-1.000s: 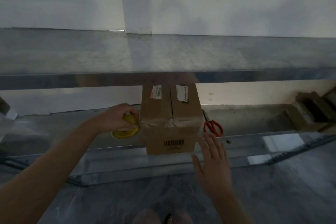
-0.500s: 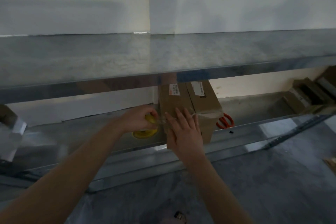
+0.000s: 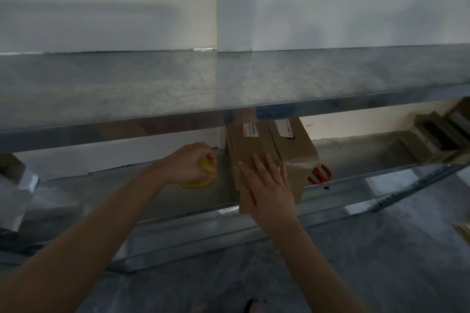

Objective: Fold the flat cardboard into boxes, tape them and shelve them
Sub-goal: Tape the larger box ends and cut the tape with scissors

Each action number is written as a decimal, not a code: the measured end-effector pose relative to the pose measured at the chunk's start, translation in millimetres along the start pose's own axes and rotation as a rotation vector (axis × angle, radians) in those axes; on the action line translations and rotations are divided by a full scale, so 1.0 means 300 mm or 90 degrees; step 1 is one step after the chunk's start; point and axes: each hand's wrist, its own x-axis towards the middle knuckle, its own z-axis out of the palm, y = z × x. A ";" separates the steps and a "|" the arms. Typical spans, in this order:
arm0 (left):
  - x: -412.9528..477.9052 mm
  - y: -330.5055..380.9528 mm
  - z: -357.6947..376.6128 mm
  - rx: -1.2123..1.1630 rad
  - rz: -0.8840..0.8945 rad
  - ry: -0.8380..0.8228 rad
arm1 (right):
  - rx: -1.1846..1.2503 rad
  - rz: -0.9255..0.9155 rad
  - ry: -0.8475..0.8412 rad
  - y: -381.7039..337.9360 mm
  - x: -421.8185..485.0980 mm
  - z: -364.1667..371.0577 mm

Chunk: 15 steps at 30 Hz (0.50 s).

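Observation:
A brown cardboard box [image 3: 290, 150] with white labels and clear tape over its top seam stands on the lower metal shelf [image 3: 193, 198], its near end at the shelf's front edge. My right hand [image 3: 267, 185] lies flat with straight fingers on the box's near left corner. Left of the box, my left hand [image 3: 189, 162] grips a yellow tape roll [image 3: 201, 180] that rests on the shelf. Orange-handled scissors [image 3: 320, 174] lie just right of the box, partly hidden behind it.
The upper metal shelf [image 3: 229, 84] juts out above the box and hides its far end. More cardboard pieces [image 3: 437, 134] sit at the far right of the lower shelf. A shiny metal post [image 3: 15, 190] stands at the left. Grey floor lies below.
My right hand rose from below the shelf and came down flat on the box's near corner. My left hand drew the yellow tape roll a little away from the box.

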 end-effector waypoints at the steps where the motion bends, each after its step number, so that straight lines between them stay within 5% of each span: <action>1: -0.003 0.006 0.003 -0.016 0.000 0.004 | -0.004 -0.001 0.005 -0.003 -0.005 0.000; 11: -0.121 -0.018 0.020 -0.133 -0.049 -0.016 | 0.020 -0.052 0.079 -0.060 -0.030 -0.054; 15: -0.180 -0.030 0.015 -0.158 -0.018 0.022 | 0.161 -0.066 0.117 -0.208 -0.038 -0.044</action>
